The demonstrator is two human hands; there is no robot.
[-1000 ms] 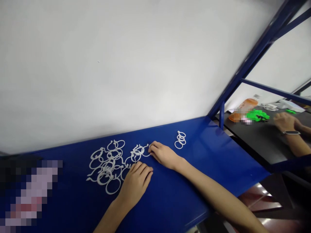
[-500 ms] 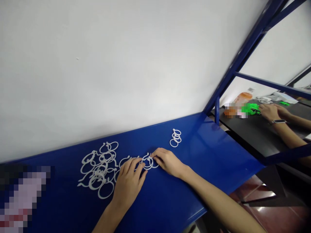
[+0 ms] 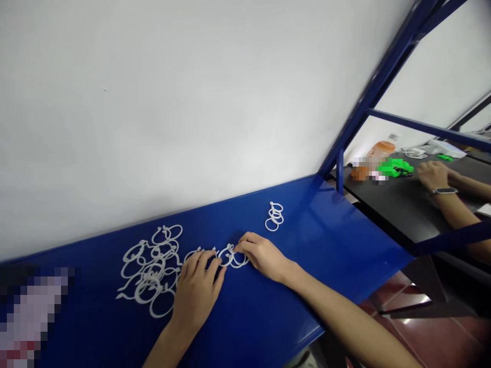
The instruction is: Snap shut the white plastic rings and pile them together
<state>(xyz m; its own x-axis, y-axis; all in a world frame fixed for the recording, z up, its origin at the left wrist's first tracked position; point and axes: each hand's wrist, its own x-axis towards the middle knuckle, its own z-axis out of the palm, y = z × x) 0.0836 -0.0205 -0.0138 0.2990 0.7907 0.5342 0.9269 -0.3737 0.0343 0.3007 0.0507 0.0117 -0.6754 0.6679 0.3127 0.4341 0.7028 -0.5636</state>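
Observation:
In the head view, my left hand (image 3: 197, 289) lies palm down on the blue table (image 3: 264, 306), its thumb and index finger closed at the left edge of a white plastic ring (image 3: 221, 264). My right hand (image 3: 263, 255) pinches near the small knobbed ends of the white rings between my hands, where a second white ring (image 3: 240, 267) overlaps the first. More rings lie partly hidden under and behind my left fingers. Left of that hand spreads a loose, tangled heap of white rings (image 3: 161, 315).
Several linked white rings (image 3: 272, 230) lie farther back on the right. A white wall (image 3: 172, 102) rises behind the table, and a blue metal frame (image 3: 339, 171) stands at its right end. Beyond it, another person's hands (image 3: 435, 176) are near green pieces (image 3: 399, 167) and a bottle (image 3: 381, 151).
Both hands have stayed close together at the rings. The rings between them have shifted and now overlap less, side by side. The view has turned slightly; the other person's hands have moved from the green pieces.

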